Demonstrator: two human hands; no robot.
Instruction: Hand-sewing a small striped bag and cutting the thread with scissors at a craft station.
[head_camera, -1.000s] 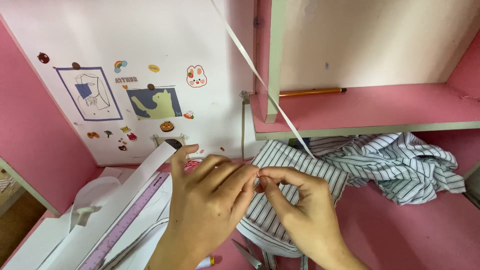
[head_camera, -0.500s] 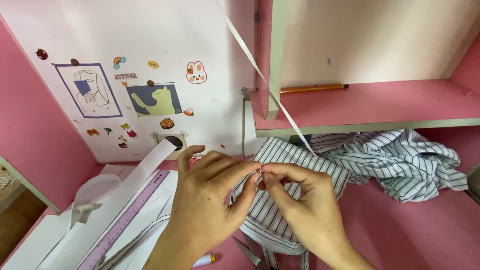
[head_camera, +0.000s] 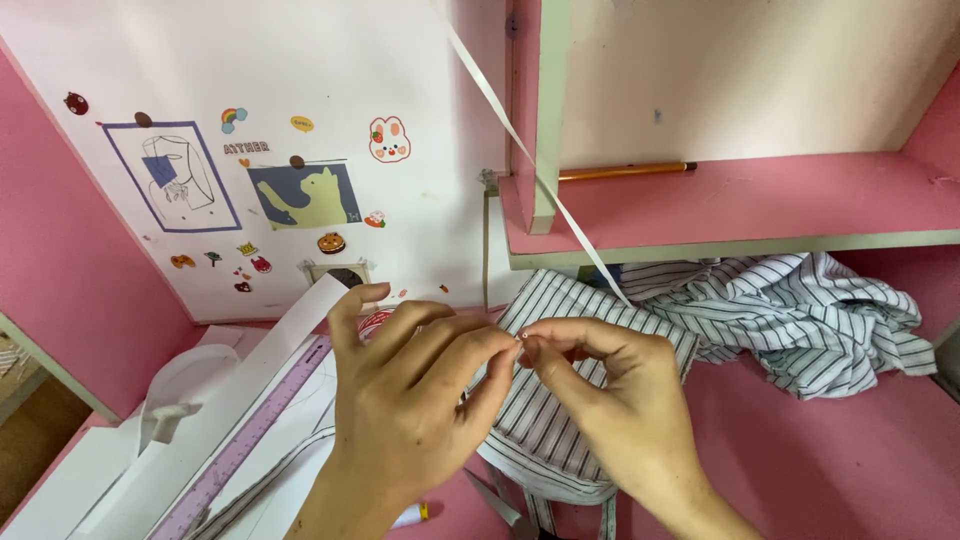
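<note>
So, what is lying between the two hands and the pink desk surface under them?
In the head view, a striped shirt lies under the left hand and right hand, covering the pink desk there.

- Pink desk (head_camera: 850, 470) is carrying a crumpled striped shirt (head_camera: 800, 310), a purple ruler (head_camera: 240, 450) and white paper sheets (head_camera: 90, 470).
- Pink shelf (head_camera: 760, 205) above is holding an orange pencil (head_camera: 625, 171).
</note>
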